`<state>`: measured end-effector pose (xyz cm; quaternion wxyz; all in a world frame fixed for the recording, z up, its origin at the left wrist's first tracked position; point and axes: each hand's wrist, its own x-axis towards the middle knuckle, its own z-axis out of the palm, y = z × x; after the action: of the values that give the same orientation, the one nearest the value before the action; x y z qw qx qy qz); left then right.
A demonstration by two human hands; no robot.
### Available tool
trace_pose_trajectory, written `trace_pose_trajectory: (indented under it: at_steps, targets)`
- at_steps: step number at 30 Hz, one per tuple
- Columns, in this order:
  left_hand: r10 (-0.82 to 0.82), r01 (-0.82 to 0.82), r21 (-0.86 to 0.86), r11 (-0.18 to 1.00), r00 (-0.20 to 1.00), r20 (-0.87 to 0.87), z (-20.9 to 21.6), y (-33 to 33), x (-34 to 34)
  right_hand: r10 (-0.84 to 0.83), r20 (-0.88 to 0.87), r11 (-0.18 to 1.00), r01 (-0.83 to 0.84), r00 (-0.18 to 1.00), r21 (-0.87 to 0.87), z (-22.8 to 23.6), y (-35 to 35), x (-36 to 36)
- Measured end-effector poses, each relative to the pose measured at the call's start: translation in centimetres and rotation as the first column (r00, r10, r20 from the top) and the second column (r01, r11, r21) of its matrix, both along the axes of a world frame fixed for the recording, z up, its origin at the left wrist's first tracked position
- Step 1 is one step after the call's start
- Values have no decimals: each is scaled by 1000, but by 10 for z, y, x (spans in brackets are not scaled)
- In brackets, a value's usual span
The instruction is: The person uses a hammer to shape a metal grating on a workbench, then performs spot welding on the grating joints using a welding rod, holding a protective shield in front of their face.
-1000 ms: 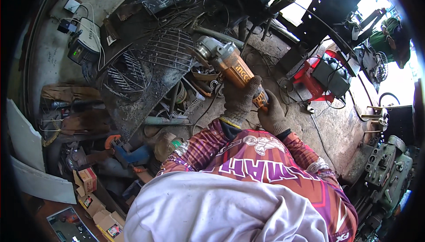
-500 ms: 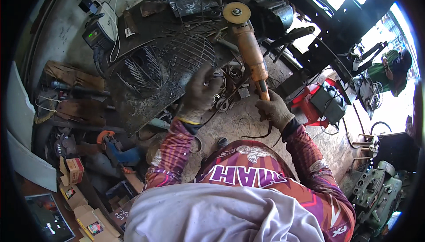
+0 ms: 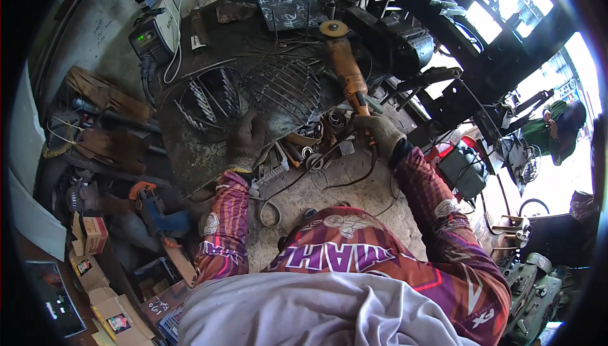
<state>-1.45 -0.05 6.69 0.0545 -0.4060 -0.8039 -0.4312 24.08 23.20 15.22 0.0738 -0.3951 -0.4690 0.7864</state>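
My right hand (image 3: 382,133), in a worn glove, grips the rear handle of an orange angle grinder (image 3: 346,67). The grinder points away from me, its tan disc (image 3: 333,28) at the far end, over the right side of a dark metal table (image 3: 190,156). At the table's front edge, my gloved left hand (image 3: 246,140) holds nothing, fingers stretched forward. Beyond it on the tabletop lie a round metal-rod grille (image 3: 288,89) and, to its left, a round frame with twisted bars (image 3: 209,99). A dark cord runs from the grinder's handle.
A welding machine (image 3: 154,37) stands at the table's back left. A chalk-marked dark plate (image 3: 282,0) leans at the back. Metal rings and tools lie below the table's front edge. A blue-and-orange clamp-like tool (image 3: 161,213) sits left. Another person (image 3: 554,127) is at the far right.
My left hand has moved left and down onto the table's front edge, its curled fingers now straightened. My right hand has shifted slightly left and up with the grinder. The view has tilted a little.
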Motion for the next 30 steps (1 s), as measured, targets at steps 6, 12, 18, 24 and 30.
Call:
trace_pose_trajectory:
  at_steps: [6, 12, 18, 24, 30]
  targets:
    - [45, -54, -106, 993, 995, -84, 12, 8, 6, 13, -7, 1000, -13, 1000, -28, -25, 18, -8]
    - [9, -12, -50, 999, 999, -51, 15, 19, 10, 42, -53, 998, -40, 998, 45, -34, 32, -3]
    - [-120, 116, -36, 993, 982, -143, -25, 21, -10, 39, -44, 996, -36, 998, 85, -35, 27, 35]
    - [-149, 138, -118, 983, 985, -87, -28, 21, -14, 83, 48, 971, -91, 995, 222, -22, 8, 78]
    - [-86, 108, -218, 970, 991, 105, -7, 23, 3, -24, -2, 990, 24, 1000, 137, -26, -6, 104]
